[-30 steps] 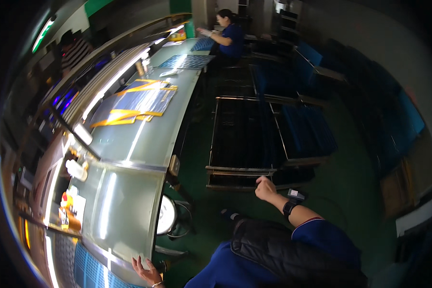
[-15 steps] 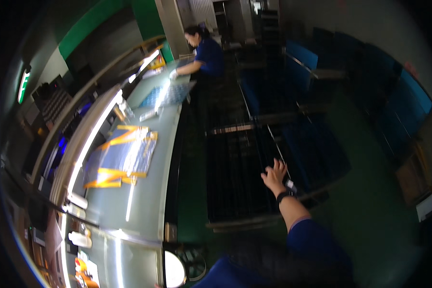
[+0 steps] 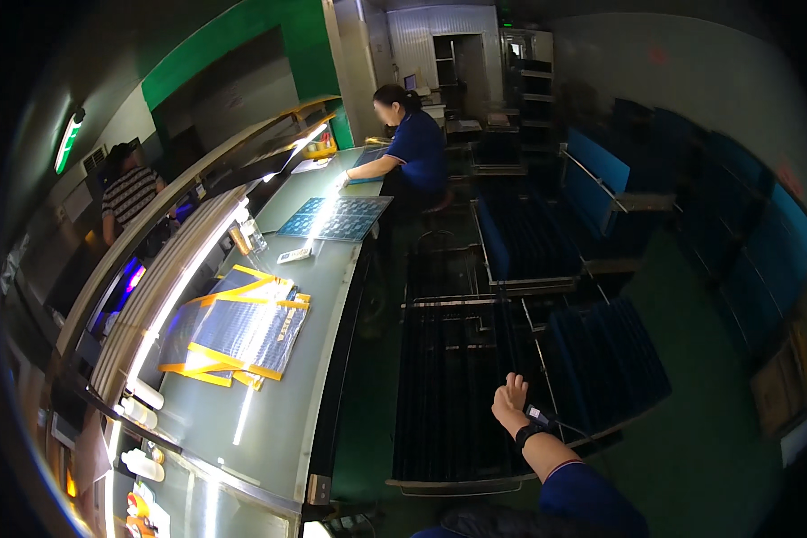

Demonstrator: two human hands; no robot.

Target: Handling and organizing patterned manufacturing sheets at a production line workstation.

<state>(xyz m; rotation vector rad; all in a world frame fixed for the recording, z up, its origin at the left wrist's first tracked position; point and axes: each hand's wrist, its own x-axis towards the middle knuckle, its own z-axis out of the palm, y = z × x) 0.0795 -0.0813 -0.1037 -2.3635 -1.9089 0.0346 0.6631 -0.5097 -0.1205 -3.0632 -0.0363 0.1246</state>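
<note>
My right hand (image 3: 511, 400) reaches forward over a rack (image 3: 457, 489) filled with dark upright panels (image 3: 453, 394). Its fingers are curled together at the top of the panels, near the rack's right side. Whatever they pinch, if anything, is too dark to make out. On that wrist sits a black band (image 3: 529, 434), with a small dark device (image 3: 540, 415) with a pale label beside the hand. My left hand is out of the picture.
Left runs a long lit glass-topped bench (image 3: 282, 421) with yellow-edged sheets (image 3: 251, 327), a blue patterned panel (image 3: 332, 219) and white bottles (image 3: 143, 464). A co-worker (image 3: 412, 143) leans over its far end. Another rack of blue panels (image 3: 605, 359) stands right.
The fingers of my right hand were spread apart and are now drawn together. The hand sits lower in the picture. The whole view has shifted, showing more of the far room.
</note>
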